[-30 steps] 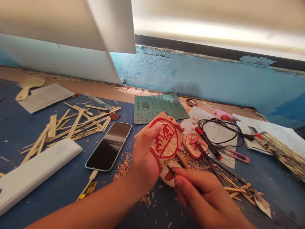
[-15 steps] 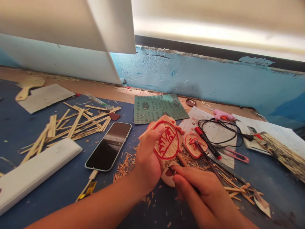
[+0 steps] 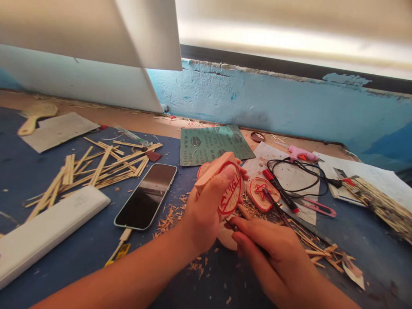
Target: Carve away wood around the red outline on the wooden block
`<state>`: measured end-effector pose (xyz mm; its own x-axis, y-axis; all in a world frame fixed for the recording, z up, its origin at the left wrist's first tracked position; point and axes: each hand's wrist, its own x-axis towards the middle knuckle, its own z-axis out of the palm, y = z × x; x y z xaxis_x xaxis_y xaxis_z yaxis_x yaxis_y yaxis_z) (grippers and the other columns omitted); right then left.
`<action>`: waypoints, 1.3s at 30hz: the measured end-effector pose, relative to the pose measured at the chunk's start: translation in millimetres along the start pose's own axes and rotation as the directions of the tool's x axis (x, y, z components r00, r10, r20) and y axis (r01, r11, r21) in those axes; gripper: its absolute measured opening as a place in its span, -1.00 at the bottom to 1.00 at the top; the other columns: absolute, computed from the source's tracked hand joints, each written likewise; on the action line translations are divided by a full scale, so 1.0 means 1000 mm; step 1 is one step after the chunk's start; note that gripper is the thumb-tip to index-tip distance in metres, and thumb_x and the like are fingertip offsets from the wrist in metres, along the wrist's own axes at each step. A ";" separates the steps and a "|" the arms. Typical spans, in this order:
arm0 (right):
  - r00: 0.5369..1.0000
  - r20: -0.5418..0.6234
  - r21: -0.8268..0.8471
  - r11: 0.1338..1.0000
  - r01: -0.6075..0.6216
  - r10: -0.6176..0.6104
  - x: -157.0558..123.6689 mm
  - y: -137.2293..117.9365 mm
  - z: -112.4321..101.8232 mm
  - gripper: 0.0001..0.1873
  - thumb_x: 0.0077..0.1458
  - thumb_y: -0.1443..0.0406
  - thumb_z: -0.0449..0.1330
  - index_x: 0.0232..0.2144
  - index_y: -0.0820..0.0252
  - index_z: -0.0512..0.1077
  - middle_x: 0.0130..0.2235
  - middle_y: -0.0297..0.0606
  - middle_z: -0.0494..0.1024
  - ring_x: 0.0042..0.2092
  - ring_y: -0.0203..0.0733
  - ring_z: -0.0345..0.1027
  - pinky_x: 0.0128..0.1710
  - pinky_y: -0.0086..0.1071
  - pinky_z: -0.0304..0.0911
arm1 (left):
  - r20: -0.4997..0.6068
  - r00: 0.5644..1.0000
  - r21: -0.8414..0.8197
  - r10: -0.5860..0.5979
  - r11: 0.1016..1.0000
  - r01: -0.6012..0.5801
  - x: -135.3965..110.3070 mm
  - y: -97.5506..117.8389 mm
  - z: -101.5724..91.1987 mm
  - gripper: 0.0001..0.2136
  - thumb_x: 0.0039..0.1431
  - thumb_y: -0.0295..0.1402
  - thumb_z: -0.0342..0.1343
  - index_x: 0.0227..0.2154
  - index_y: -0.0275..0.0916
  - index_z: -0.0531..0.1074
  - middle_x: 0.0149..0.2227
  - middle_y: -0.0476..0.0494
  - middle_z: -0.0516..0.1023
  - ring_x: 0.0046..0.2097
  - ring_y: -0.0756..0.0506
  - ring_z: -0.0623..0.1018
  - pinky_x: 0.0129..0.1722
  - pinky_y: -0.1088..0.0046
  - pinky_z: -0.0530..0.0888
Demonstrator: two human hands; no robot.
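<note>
My left hand point(image 3: 209, 206) grips a thick wooden block point(image 3: 232, 195) whose carved face carries a red circle outline and red figures. The block is tilted, so its plain side shows at the top. My right hand point(image 3: 270, 249) is closed on a thin dark carving tool point(image 3: 232, 225), its tip close to the lower edge of the block; whether it touches I cannot tell. Below the hands a pale round wood piece point(image 3: 227, 238) lies on the table, partly hidden. A wooden disc with a red star point(image 3: 261, 194) lies just to the right, amid wood shavings point(image 3: 172, 221).
Left of my hands lie a phone point(image 3: 146, 197), a white power bank-like bar point(image 3: 51, 236) and loose wooden sticks point(image 3: 103, 167). Green sandpaper point(image 3: 215, 146) lies behind. On the right are a marker point(image 3: 281, 193), a pink glue gun point(image 3: 302, 154) with black cord and a stick bundle point(image 3: 380, 206).
My left hand has turned the block, so its carved face now points more to the right and its side shows. The right hand has stayed close beneath it with the tool.
</note>
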<state>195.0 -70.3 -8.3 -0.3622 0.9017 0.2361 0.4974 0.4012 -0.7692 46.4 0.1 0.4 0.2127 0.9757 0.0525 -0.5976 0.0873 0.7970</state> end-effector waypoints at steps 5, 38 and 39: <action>0.973 -0.072 -0.395 0.902 0.176 -0.221 -0.003 0.008 0.001 -0.68 0.47 0.35 0.05 -0.03 0.32 0.61 -0.25 -0.02 0.70 -0.32 -0.09 0.62 -0.32 -0.33 0.51 | 0.017 0.999 0.061 -0.048 0.997 0.047 0.000 -0.004 -0.005 -0.72 0.32 -0.10 0.26 -0.06 -0.16 0.60 -0.17 -0.13 0.64 -0.14 -0.19 0.60 -0.14 0.34 0.53; 0.967 -0.039 -0.360 0.906 0.222 -0.252 -0.004 0.014 -0.012 -0.81 0.41 0.38 0.17 -0.04 0.23 0.57 -0.19 -0.14 0.71 -0.26 -0.10 0.62 -0.26 -0.30 0.46 | 0.045 0.918 -0.167 -0.395 0.903 0.396 0.011 0.004 0.002 -0.61 0.12 -0.05 0.35 -0.22 -0.33 0.59 -0.32 -0.23 0.63 -0.18 -0.28 0.67 -0.17 0.22 0.60; 0.977 -0.038 -0.312 0.931 0.189 -0.211 -0.003 0.012 -0.011 -0.82 0.41 0.38 0.16 -0.06 0.22 0.58 -0.22 -0.17 0.70 -0.29 -0.14 0.60 -0.29 -0.33 0.43 | 0.039 0.927 -0.165 -0.372 0.913 0.373 0.011 0.004 0.002 -0.60 0.13 -0.05 0.34 -0.19 -0.32 0.60 -0.31 -0.23 0.63 -0.17 -0.28 0.67 -0.17 0.22 0.60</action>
<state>210.8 -66.2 -11.5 -0.4284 0.8022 0.4159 0.6407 0.5942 -0.4862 47.7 11.3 5.4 0.4493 0.8647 -0.2246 -0.5939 0.4769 0.6479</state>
